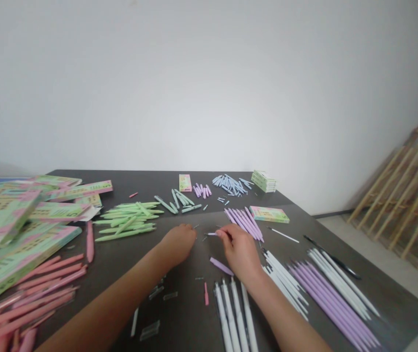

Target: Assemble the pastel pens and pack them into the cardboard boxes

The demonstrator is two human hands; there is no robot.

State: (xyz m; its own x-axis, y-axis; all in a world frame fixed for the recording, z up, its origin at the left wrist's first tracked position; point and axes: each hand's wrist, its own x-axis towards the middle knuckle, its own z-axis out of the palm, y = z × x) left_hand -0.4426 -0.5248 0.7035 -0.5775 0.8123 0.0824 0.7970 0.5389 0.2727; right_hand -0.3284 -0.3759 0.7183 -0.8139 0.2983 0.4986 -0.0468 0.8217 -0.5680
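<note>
My right hand (pixel 239 247) pinches a short white stick with a thin tip, like a pen refill (pixel 212 233), pointing left over the table's middle. Opposite it, my left hand (pixel 179 242) has its fingers curled down together; what they hold, if anything, is hidden. A tiny spring-like piece (pixel 196 226) shows just past the left fingertips. Below my right hand lies a short purple pen part (pixel 221 266), with a small red pen part (pixel 206 294) further down. White pen barrels (pixel 235 315) lie side by side near the front.
Green pens (pixel 130 220) and red pens (pixel 33 298) lie left, beside piled pen boxes (pixel 11 210). Purple barrels (pixel 243 223), white refills (pixel 285 283) and long purple barrels (pixel 331 303) lie right. Blue parts (pixel 231 185) and stacked boxes (pixel 263 181) stand at the back.
</note>
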